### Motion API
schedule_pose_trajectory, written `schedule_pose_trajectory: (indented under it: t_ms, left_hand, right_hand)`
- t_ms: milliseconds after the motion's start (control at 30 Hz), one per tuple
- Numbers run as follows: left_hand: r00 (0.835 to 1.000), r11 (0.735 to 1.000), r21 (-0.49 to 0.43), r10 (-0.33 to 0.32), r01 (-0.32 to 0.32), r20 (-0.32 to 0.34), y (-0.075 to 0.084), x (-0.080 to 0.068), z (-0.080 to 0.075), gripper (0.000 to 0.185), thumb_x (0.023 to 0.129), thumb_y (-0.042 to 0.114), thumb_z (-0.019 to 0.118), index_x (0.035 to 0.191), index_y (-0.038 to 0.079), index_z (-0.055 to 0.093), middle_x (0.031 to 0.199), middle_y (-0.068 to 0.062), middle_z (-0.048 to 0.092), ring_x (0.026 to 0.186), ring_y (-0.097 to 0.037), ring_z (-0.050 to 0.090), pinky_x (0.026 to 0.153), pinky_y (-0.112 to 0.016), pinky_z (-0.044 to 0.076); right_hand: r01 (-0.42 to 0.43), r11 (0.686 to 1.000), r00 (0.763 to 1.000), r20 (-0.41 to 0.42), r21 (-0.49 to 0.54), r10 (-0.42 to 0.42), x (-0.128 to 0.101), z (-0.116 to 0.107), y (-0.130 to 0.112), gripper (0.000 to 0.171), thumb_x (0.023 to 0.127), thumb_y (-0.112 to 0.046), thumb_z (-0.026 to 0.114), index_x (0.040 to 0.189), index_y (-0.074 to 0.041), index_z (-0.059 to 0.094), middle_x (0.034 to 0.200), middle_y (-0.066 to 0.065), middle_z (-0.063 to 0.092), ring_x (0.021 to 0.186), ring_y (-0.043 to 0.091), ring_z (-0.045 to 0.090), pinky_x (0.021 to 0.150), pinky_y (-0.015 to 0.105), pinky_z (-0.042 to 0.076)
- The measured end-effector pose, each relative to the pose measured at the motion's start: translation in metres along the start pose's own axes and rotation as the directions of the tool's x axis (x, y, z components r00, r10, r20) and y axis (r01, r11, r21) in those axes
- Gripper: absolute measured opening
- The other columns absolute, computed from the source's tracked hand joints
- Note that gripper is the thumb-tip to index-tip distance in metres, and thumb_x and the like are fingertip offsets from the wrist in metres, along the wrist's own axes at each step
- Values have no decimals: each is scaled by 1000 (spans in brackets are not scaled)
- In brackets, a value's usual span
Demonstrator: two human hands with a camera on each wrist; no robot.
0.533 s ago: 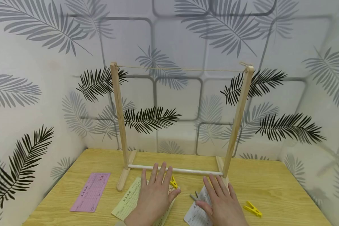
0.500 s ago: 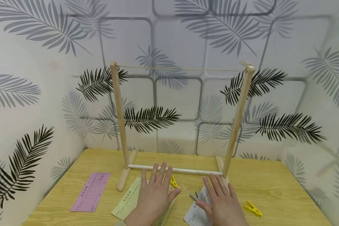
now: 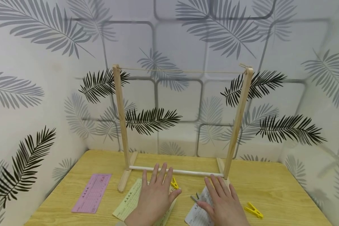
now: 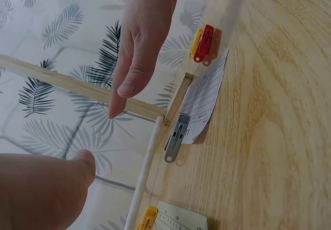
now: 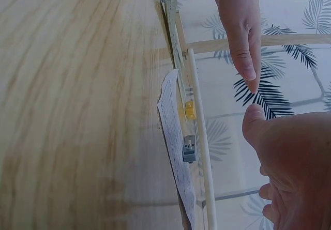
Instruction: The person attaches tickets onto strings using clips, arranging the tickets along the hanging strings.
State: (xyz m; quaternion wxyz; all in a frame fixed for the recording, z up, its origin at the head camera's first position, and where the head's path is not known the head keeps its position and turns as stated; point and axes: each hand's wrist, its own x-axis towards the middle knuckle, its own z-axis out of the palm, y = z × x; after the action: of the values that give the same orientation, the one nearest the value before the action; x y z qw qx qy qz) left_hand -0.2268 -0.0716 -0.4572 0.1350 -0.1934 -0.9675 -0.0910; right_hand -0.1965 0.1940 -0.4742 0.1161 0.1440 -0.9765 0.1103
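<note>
My left hand [image 3: 158,185] is stretched flat, fingers straight, over a pale yellow paper slip [image 3: 130,201] on the wooden table [image 3: 271,191]. A yellow clothespin [image 3: 174,183] lies by its fingertips. My right hand [image 3: 218,194] is also flat, over a white printed slip [image 3: 196,215], and a grey clip [image 3: 194,197] lies by its thumb. The wrist views show both hands held a little above the table, holding nothing. In the left wrist view the white slip [image 4: 204,98] and grey clip [image 4: 176,137] lie beside the frame's white bottom rod [image 4: 147,163].
A wooden frame [image 3: 120,125] with a string [image 3: 183,71] across its top stands just beyond the hands. A pink slip [image 3: 92,193] lies at the left and another yellow clothespin [image 3: 253,210] at the right. Leaf-patterned walls close in the table on three sides.
The head view has tilted slightly, so everything sits a little lower in the picture. Both hands keep their places over the slips.
</note>
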Motion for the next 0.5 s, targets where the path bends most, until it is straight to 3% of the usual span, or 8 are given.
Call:
schedule_pose_trajectory:
  t_ms: [233,500]
  left_hand:
    - [1000,1000,-10,5,-5,-25,-3,-4,-1,80,110,64,54,171,13,41,177,-14,34,165,-42,24,124,-79,17]
    - [1000,1000,-16,-26,26,7,-3,-2,0,81,110,65,54,172,14,40,178,-14,33,166,-40,21,126,-76,14]
  right_hand:
    - [33,999,997,-69,-1,-33,-1,3,6,79,106,-55,68,165,-7,49,171,19,44,156,47,40,117,77,32]
    - [12,1000,1000,-27,17,-12,0,-2,7,79,108,-56,64,167,-7,46,173,19,41,159,46,36,120,77,29]
